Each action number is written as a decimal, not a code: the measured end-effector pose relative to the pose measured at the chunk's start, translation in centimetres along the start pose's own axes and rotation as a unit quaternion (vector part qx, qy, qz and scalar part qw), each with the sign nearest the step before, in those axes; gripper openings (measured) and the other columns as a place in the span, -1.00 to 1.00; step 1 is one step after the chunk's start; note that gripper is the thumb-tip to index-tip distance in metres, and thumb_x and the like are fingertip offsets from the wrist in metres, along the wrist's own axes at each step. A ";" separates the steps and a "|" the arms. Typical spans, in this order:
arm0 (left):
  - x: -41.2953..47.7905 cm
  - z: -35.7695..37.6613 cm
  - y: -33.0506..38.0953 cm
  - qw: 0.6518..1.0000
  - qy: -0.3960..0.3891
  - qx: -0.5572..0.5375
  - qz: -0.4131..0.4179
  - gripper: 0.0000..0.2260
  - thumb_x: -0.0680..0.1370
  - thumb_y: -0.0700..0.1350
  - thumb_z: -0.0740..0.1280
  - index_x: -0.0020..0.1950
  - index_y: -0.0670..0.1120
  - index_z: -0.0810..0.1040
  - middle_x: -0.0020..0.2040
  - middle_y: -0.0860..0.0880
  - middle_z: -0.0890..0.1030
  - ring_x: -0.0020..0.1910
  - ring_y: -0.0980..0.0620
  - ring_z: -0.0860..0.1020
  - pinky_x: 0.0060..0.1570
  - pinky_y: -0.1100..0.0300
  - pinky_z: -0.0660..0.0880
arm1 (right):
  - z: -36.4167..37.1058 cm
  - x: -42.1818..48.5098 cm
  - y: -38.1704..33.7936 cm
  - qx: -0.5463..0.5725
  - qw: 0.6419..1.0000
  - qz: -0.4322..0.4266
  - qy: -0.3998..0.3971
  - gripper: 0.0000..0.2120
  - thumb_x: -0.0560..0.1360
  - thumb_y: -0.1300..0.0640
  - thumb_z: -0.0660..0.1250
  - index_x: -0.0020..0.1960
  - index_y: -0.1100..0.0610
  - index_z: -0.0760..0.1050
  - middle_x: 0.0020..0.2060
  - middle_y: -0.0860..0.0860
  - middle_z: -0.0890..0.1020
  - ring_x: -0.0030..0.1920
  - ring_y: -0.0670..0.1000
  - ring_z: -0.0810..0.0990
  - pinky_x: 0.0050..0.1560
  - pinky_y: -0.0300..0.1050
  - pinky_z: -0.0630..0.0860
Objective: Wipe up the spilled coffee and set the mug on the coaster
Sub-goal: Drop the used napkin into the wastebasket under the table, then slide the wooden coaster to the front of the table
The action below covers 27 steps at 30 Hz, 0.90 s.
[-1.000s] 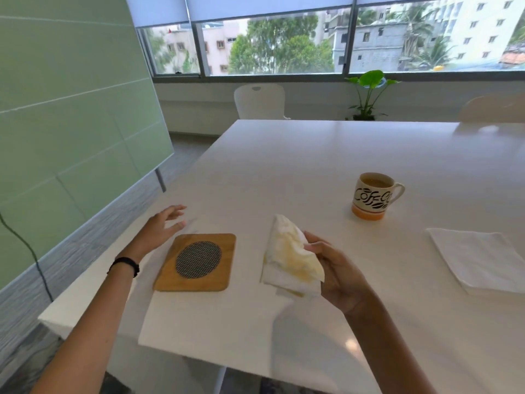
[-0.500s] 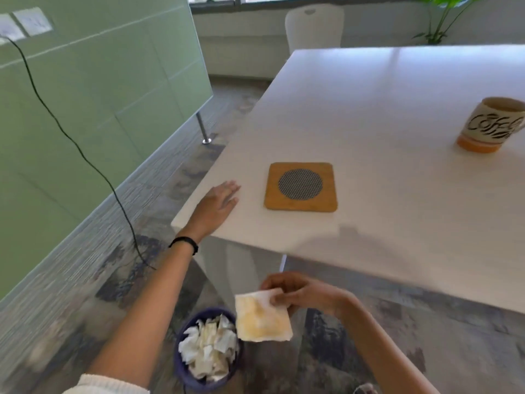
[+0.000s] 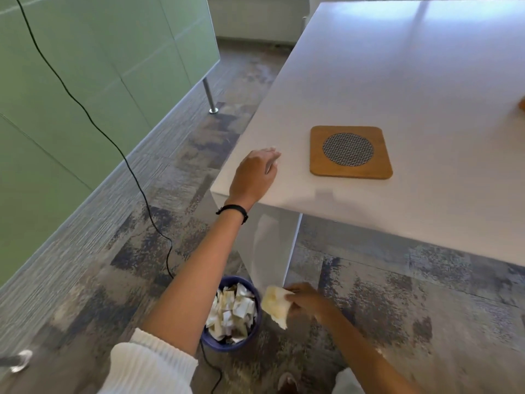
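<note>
Hands split — right hand (image 3: 305, 298) pinches stained napkin (image 3: 275, 305) beside bin (image 3: 231, 311); left hand (image 3: 254, 177) flat on table (image 3: 412, 81).

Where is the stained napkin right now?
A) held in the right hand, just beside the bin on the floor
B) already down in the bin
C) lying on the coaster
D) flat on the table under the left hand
A: the right hand pinches the napkin just right of the bin, while the left hand rests on the table edge.

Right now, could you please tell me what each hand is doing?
Left hand: holding nothing, resting palm down on the table corner.
Right hand: fingers closed on the stained napkin, beside the bin.
</note>
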State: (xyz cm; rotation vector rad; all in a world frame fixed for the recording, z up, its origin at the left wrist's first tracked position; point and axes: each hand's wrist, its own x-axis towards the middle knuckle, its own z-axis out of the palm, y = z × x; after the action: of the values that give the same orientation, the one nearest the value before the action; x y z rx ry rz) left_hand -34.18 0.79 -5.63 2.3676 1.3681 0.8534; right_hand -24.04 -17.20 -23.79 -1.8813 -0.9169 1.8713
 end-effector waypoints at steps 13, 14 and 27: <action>0.4 -0.2 -0.2 1.000 -0.015 -0.020 0.005 -0.73 0.53 -0.23 0.25 0.21 -0.15 0.55 0.26 -0.11 0.56 0.25 -0.05 0.48 0.29 0.10 0.40 | -0.7 -5.0 -8.8 -0.005 0.988 -0.133 -0.075 -0.68 0.55 0.29 0.19 0.29 0.30 0.38 0.20 0.27 0.55 0.15 0.21 0.57 -0.10 -0.25 0.57; 0.7 -0.4 -0.1 0.999 -0.025 -0.042 0.001 -0.74 0.53 -0.23 0.25 0.19 -0.16 0.56 0.23 -0.11 0.58 0.24 -0.05 0.49 0.29 0.10 0.40 | -1.7 -6.1 -9.2 -0.013 0.986 -0.148 -0.079 -0.69 0.56 0.30 0.17 0.29 0.29 0.38 0.19 0.26 0.55 0.15 0.20 0.57 -0.06 -0.22 0.57; 6.2 0.9 4.6 0.979 -0.167 -0.086 -0.080 -0.62 0.55 -0.11 0.27 0.35 -0.19 0.40 0.32 -0.17 0.49 0.27 -0.07 0.47 0.26 0.12 0.35 | -14.0 -16.2 -14.7 0.037 0.930 -0.364 -0.041 -0.70 0.57 0.33 0.11 0.28 0.34 0.36 0.19 0.31 0.52 -0.01 -0.03 0.62 0.02 -0.19 0.56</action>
State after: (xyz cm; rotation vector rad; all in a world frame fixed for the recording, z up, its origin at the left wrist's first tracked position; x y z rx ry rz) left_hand -28.05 3.82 -1.84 2.1171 1.2711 0.4809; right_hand -12.23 -13.94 -0.88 -1.1718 -1.3191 1.4871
